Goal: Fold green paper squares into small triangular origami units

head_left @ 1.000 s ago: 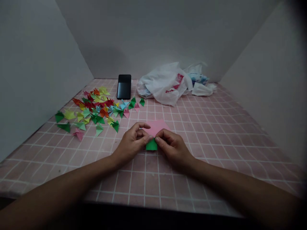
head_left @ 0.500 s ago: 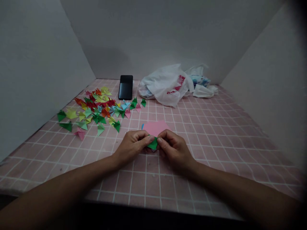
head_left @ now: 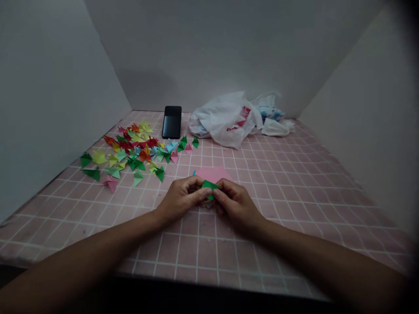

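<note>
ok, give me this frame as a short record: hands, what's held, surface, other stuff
left hand: pinches green paper piece
right hand: pinches the same piece from the other side
surface: pink tiled table
beyond hands: pink paper sheet, flat
left: pile of folded coloured paper triangles
back: black phone, white plastic bags

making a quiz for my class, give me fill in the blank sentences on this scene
The left hand and right hand pinch a small ____ folded paper.
Just behind them lies a flat ____ sheet.
The black phone lies to the ____ of the white plastic bag.
Missing words: green; pink; left
</note>
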Tool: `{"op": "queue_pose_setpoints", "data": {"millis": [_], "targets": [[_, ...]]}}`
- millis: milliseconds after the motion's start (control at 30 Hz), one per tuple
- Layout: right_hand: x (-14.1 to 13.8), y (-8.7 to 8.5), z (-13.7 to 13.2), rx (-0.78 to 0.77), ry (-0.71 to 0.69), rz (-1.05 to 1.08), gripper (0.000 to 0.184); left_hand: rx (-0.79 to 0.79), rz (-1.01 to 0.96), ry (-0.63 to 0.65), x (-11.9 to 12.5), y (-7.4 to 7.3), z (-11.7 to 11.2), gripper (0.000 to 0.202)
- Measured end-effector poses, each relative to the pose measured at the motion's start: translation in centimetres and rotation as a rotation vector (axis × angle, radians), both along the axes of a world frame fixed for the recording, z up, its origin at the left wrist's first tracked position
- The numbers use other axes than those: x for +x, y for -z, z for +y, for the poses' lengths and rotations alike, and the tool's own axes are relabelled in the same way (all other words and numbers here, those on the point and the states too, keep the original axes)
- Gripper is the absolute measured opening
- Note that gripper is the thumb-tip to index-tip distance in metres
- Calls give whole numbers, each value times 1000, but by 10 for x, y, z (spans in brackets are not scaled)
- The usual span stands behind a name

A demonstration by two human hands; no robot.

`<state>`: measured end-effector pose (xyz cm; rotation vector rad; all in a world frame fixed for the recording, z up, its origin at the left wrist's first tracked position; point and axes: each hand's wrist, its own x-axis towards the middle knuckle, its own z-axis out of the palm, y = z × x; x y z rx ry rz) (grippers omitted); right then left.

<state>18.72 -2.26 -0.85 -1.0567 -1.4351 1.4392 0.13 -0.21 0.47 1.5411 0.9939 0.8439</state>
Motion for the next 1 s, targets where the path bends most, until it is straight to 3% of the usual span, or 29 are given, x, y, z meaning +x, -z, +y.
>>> {"op": "queue_pose_setpoints", "data": {"millis": [167,367,533,733,867,1000], "targets": [[0,4,4,-9,-18,70,26,-122,-28,7,1,1,-2,28],[-1,3,4,-41,-60,16,28,-84,-15,40,0,2,0,27],[1,-2,5,18,-111,-75,28,17,35,-38,-2,-1,4,21],[-1,0,6,-27,-70,-50,25,-48,-20,-120,-3,1,4,29],[1,-1,10,44,0,-91,25,-66,10,-75,-4,2,5,32],[4,-1,13,220,2,-208,24,-94,-17,-73,-5,5,5,26]]}}
